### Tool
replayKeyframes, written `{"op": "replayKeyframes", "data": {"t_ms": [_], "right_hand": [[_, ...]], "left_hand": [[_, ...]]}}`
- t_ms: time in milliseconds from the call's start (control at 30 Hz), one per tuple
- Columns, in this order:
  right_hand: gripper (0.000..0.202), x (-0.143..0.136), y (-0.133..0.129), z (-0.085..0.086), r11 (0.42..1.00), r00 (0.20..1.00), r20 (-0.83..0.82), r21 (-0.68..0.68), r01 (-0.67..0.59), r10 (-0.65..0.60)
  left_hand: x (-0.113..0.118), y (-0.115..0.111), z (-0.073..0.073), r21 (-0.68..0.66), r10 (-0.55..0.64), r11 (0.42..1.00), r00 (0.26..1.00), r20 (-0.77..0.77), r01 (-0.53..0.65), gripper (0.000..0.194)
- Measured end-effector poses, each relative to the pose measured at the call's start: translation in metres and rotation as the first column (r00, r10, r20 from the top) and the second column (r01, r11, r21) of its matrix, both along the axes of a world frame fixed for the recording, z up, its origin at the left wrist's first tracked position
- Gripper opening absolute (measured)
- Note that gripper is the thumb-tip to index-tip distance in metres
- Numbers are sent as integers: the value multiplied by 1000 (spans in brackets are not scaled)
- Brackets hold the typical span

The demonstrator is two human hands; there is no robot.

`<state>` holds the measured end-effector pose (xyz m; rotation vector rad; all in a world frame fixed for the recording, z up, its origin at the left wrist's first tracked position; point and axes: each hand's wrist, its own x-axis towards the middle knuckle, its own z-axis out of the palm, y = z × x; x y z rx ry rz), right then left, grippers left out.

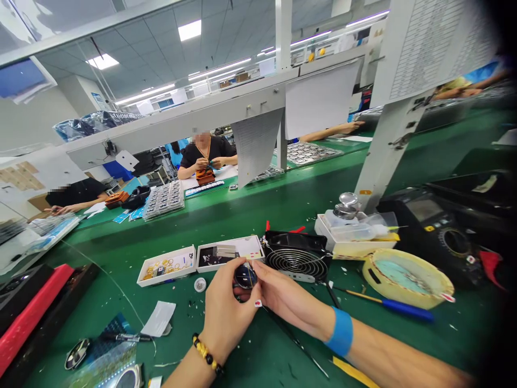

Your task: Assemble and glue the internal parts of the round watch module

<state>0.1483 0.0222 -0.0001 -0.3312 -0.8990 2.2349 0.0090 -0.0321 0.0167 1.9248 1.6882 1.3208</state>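
A small round dark piece point(245, 275), glossy like a watch face, is held between both hands above the green table. My left hand point(226, 307), with a beaded bracelet at its wrist, wraps round its left side. My right hand point(285, 296), blue band on the wrist, grips its right edge with the fingertips. A small white tag with a red mark point(258, 303) shows by the left thumb. Just behind the hands stand a white box of dark parts point(205, 261) and a black fan point(297, 257). The undersides of the fingers are hidden.
At the left are a box of yellow rings point(142, 275), a pen point(127, 338) and a red-and-black case point(30, 310). A blue-handled tool point(407, 311), a yellow dish point(446, 280) and a black device point(432, 215) stand right. Across the table, a person point(210, 153) works.
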Motion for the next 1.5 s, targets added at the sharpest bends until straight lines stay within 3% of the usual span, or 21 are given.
{"op": "replayKeyframes", "data": {"t_ms": [667, 900, 1100, 1500], "right_hand": [[29, -1, 0, 1, 999, 1000, -7, 39, -2, 3], [32, 1, -1, 2, 1000, 999, 36, 28, 9, -10], [30, 2, -1, 2, 998, 999, 43, 52, 18, -20], [47, 0, -1, 4, 988, 988, 142, 145, 44, -65]], "left_hand": [[2, -3, 5, -3, 9, 1000, 1000, -14, -9, 40], [1, -2, 0, 18, 19, 1000, 998, -64, -18, 44], [2, -2, 4, -8, -6, 1000, 1000, -19, 6, 40], [0, -2, 8, -40, -31, 999, 1000, -5, 31, 39]]}}
